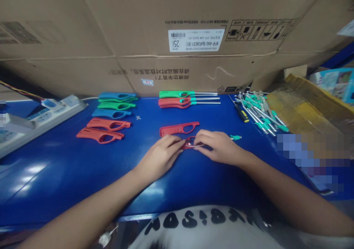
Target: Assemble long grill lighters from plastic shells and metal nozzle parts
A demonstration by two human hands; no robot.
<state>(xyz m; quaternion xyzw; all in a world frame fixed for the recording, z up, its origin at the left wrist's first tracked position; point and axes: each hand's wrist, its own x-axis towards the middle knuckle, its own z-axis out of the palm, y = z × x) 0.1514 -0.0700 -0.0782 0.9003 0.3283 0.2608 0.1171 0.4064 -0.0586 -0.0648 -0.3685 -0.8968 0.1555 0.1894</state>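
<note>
Pinching a red plastic lighter shell [189, 143] above the middle of the blue worktop [83, 175], the left hand [159, 157] and right hand [218, 147] meet, fingertips closed on it from both sides, hiding part of it. Just behind lies a second red shell [179, 129]. Toward the left edge sit rows of blue, green and red shells [107, 123]; along the back edge, long-nosed lighters [188, 100]; near the right edge, a heap of green-and-metal parts [260, 112] and a screwdriver [241, 113], its handle black and yellow.

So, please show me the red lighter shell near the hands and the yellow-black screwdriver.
Red lighter shell [168, 130]: head view, on its wide body.
Yellow-black screwdriver [241, 113]: head view, on its handle.
</note>
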